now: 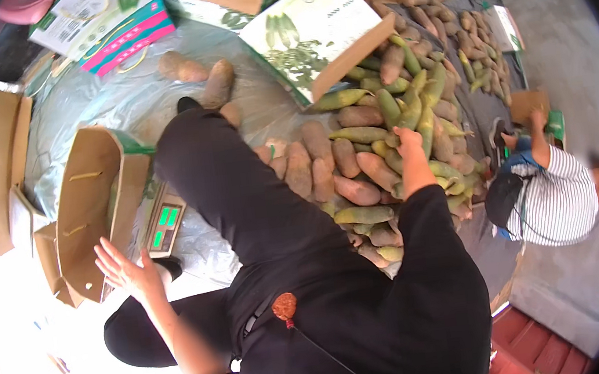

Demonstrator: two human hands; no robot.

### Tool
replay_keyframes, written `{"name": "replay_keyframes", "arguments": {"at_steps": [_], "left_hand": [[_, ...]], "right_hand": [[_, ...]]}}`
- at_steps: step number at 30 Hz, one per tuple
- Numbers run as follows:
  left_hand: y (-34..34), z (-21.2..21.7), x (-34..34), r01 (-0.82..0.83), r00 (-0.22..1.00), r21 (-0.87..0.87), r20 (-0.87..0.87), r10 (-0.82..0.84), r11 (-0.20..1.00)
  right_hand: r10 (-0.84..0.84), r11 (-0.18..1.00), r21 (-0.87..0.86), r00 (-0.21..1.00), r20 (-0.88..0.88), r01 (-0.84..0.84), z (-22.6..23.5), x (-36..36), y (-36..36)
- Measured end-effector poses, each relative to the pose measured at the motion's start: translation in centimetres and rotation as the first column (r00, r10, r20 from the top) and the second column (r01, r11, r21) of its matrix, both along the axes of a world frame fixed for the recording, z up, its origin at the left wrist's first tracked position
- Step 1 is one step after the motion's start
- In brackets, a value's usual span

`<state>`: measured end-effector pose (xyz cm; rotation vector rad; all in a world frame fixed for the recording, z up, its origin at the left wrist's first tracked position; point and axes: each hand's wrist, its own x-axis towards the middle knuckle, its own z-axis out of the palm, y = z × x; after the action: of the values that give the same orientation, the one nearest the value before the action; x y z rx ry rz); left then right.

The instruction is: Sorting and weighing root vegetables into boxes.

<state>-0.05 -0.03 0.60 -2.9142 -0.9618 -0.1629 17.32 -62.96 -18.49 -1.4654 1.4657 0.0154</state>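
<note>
My right hand point(410, 146) reaches into a big heap of long green radishes point(411, 111), with its fingers closed at the end of one. Many of the radishes around it are coated in brown soil, such as the row of muddy radishes point(356, 189) to its left. My left hand point(129, 270) is empty, its fingers spread, beside a brown paper bag point(89, 185) that stands with its mouth open. Just past that hand lies a scale point(165, 223) with lit green displays, partly hidden by the bag.
A white box with a radish picture point(311, 27) leans on the heap's far side. A pink and teal carton point(126, 38) lies at the far left. Loose muddy radishes point(217, 84) rest on the plastic sheet point(67, 95). Another person in a striped shirt point(556, 198) crouches at the right.
</note>
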Motion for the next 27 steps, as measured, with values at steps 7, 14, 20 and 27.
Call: {"name": "replay_keyframes", "arguments": {"at_steps": [7,14,20,27], "left_hand": [[-0.6,-0.1,1.1,0.005,1.0,-0.054,0.008,-0.004,0.999],[-0.5,0.8,0.3,-0.034,0.998,-0.171,0.042,0.042,0.985],[-0.2,0.6,0.0,-0.022,0.996,-0.187,0.079,0.037,0.982],[0.0,0.5,0.0,0.005,0.996,-0.158,0.086,0.009,0.987]], "right_hand": [[-0.08,0.824,0.549,0.93,0.358,-0.14,3.0,-3.3,0.3],[0.626,0.594,0.025,0.481,0.614,-0.804,16.6,1.5,17.3],[0.844,0.024,-0.427,-0.211,0.493,-0.904,27.7,8.6,32.1],[0.602,-0.464,-0.786,-0.796,0.058,-0.408,29.4,9.5,49.7]]}}
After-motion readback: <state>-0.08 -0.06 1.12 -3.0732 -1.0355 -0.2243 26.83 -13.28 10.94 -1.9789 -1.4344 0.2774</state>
